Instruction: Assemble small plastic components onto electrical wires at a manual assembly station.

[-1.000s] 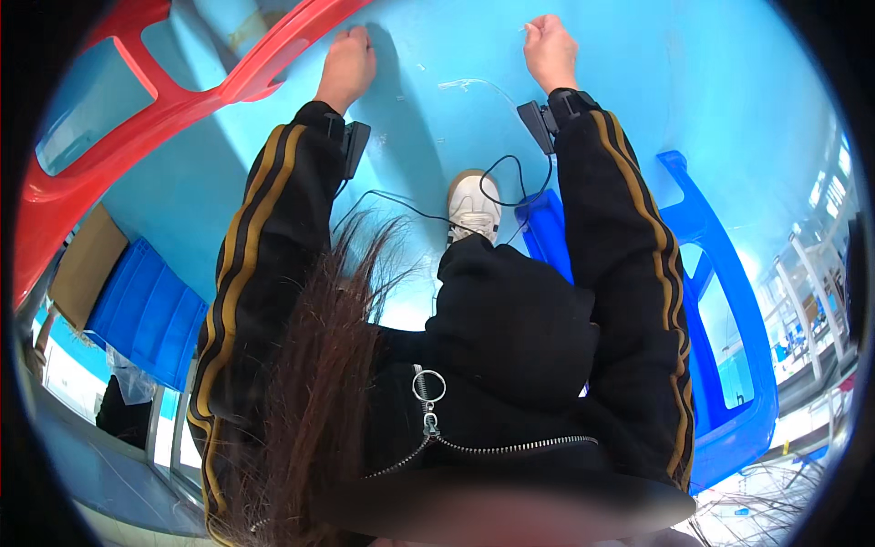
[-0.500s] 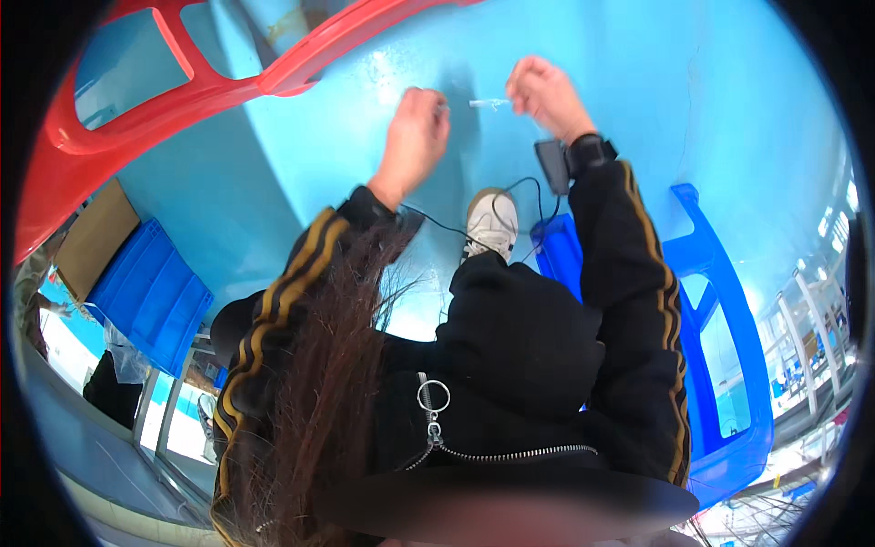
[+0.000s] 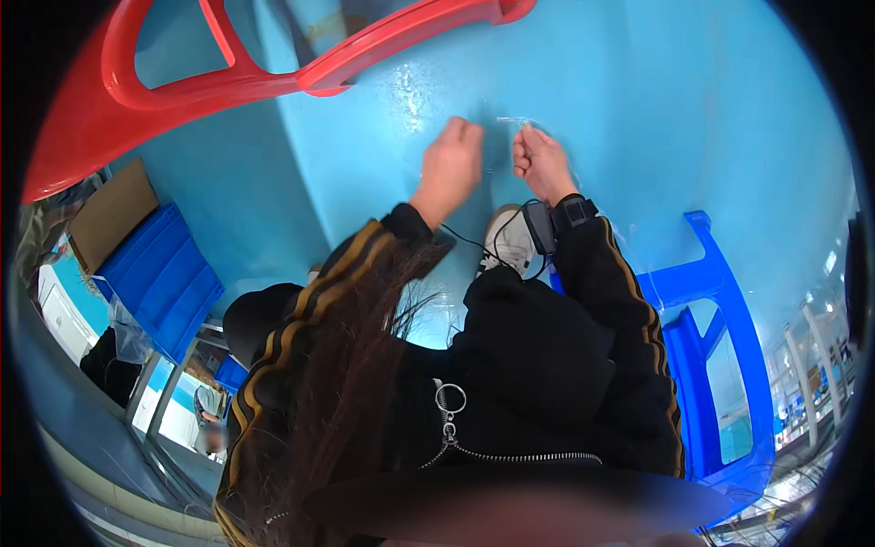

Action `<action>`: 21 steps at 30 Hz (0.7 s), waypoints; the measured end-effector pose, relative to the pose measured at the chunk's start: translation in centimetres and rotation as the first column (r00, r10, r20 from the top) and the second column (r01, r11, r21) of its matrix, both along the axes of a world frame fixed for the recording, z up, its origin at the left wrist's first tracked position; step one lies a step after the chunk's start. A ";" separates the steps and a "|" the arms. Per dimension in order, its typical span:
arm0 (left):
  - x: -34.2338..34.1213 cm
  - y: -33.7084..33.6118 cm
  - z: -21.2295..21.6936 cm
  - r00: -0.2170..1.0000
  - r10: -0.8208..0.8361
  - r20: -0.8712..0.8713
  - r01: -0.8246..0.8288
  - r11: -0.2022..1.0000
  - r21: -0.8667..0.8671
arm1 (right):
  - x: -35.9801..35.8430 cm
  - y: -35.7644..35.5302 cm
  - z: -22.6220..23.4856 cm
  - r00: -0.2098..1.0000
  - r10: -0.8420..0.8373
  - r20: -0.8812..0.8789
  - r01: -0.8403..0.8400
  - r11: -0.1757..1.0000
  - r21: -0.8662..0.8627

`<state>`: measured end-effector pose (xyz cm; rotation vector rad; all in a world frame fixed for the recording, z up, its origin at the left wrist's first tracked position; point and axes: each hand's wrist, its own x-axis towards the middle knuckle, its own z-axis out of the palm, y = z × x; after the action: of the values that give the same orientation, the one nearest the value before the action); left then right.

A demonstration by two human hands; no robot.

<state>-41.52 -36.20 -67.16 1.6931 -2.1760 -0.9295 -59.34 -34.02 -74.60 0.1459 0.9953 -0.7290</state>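
Note:
My right hand is closed in a pinch on a thin, clear plastic strand, which sticks out past the fingertips toward the left. Its full shape is hard to see against the blue floor. Just to the left is my left hand, its fingers curled together and slightly blurred. The back of that hand hides what it holds, if anything. A gap separates the two hands, both raised above the floor in front of my shoe.
A red plastic chair stands at the far left. Beside me on the right is a blue plastic chair. A black cable runs between my wrists over the shoe. At left are a blue crate and brown cardboard.
Both hands have come nearer to my body; the left has also moved right. The clear strand has moved right with my right hand. The view has shifted slightly.

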 end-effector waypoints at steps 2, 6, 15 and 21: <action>1.1 -1.5 -1.6 1.000 -0.008 0.013 0.008 1.000 0.028 | 0.3 -0.3 0.4 0.827 0.179 -0.533 -0.280 0.953 -0.114; 0.2 -4.4 -4.2 0.990 -0.133 0.045 0.133 0.991 -0.002 | 1.3 0.1 -0.3 0.222 0.031 -0.975 -0.609 0.785 -0.114; -0.6 -6.5 -6.3 0.933 -0.278 0.230 0.264 0.960 0.091 | 2.1 -0.3 -0.6 -0.197 0.057 -0.979 -0.842 0.501 0.199; 2.1 -3.8 -6.5 0.997 0.007 0.073 -0.010 0.999 0.045 | 0.7 -0.5 -0.8 0.360 0.098 -0.928 -0.650 0.740 -0.174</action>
<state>-39.44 -39.95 -73.69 1.7822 -2.2072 -0.9359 -58.65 -34.52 -75.38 -1.0971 1.7074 -0.5618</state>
